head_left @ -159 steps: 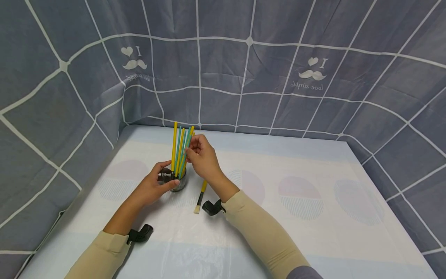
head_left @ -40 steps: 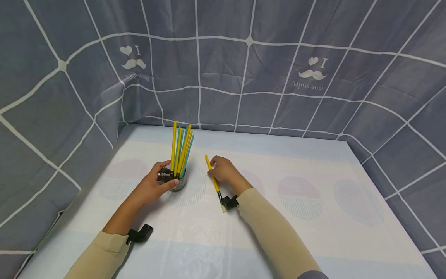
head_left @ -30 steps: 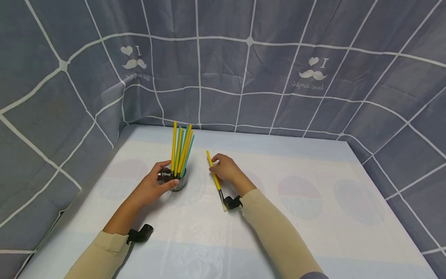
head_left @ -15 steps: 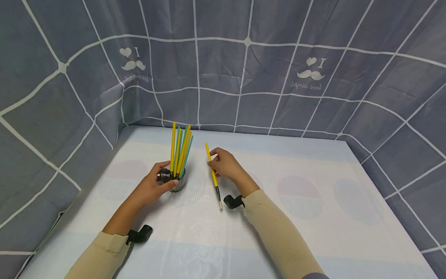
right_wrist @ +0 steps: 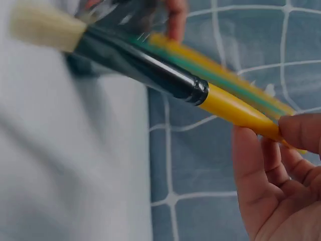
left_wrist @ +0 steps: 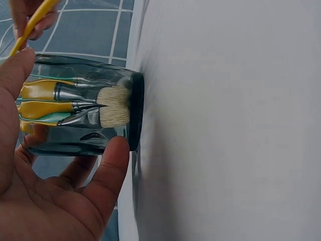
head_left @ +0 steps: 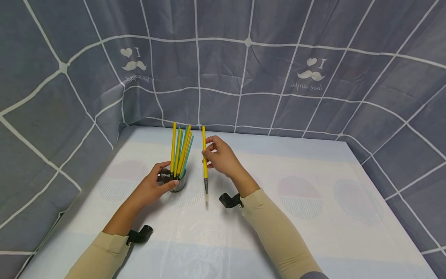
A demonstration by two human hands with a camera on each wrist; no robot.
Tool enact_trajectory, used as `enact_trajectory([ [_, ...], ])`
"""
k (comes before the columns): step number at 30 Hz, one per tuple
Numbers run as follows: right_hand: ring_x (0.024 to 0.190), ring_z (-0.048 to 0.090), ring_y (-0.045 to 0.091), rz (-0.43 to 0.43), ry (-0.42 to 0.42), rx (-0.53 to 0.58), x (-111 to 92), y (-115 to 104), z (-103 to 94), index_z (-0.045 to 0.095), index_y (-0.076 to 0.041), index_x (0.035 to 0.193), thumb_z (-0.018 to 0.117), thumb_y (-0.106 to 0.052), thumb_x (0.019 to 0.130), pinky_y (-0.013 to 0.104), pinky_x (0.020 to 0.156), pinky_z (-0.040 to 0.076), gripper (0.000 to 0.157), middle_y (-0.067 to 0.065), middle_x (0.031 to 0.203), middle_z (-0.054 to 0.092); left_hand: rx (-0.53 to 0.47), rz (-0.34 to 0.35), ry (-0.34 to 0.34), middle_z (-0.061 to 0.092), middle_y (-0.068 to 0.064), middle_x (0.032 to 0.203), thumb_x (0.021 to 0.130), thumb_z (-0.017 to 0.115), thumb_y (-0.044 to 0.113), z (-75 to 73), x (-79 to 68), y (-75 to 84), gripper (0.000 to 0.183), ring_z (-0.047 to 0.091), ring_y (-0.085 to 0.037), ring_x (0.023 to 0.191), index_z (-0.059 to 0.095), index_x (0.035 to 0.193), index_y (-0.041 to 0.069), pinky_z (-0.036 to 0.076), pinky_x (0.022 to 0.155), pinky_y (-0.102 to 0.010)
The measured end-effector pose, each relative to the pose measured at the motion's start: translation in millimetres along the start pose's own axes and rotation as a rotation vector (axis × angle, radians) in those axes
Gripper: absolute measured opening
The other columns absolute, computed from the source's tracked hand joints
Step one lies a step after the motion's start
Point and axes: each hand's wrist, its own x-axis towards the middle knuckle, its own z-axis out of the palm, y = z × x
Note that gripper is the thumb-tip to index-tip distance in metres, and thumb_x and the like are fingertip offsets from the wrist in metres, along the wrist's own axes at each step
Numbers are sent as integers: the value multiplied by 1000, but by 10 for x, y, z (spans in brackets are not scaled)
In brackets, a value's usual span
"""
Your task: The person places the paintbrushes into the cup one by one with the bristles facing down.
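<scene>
My left hand (head_left: 155,185) grips a clear glass (left_wrist: 85,143) that stands on the table, fingers and thumb curled round its wall. Several paintbrushes (head_left: 179,151) with yellow and teal handles lean in the glass, their pale bristles down at its base. To the right of the glass, my right hand (head_left: 221,157) pinches a yellow-handled paintbrush (head_left: 204,164) between thumb and fingers. That brush is upright, bristles down and raised above the tabletop. In the right wrist view its black ferrule (right_wrist: 143,65) and cream bristles show large and a little blurred.
A white table cover (head_left: 296,240) with pale printed circles spreads under everything. Behind and at both sides hangs a grey curtain (head_left: 223,69) with white grid lines. Black cameras (head_left: 140,233) are worn at both wrists.
My right hand has lifted the yellow paintbrush off the table, turned it upright and brought it closer to the glass. Earlier it was among the brushes in the glass. My left hand has stayed put.
</scene>
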Motion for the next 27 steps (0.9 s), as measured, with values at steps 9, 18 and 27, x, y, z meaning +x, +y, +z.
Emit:
enact_trajectory([
  [9,85,69,23,-96,94,188,-2,-235,32,45,-4,131,57,-6,100,36,69,59,33,13,101,55,9,-1,10,46,-22,139,93,70,41,17,2,-17,80,51,-45,122,26,154,14,42,96,-60],
  [18,92,70,28,-152,173,351,58,-287,101,43,-2,128,57,-4,101,35,73,58,31,13,102,51,9,-13,4,45,-23,140,93,70,42,8,2,26,80,50,-45,123,26,154,14,41,97,-60],
  [27,91,67,23,-177,228,376,88,-249,218,43,-1,129,55,-3,101,35,74,58,31,12,102,54,22,-16,3,46,-22,139,92,69,45,7,-3,22,81,51,-44,122,26,154,15,41,96,-60],
])
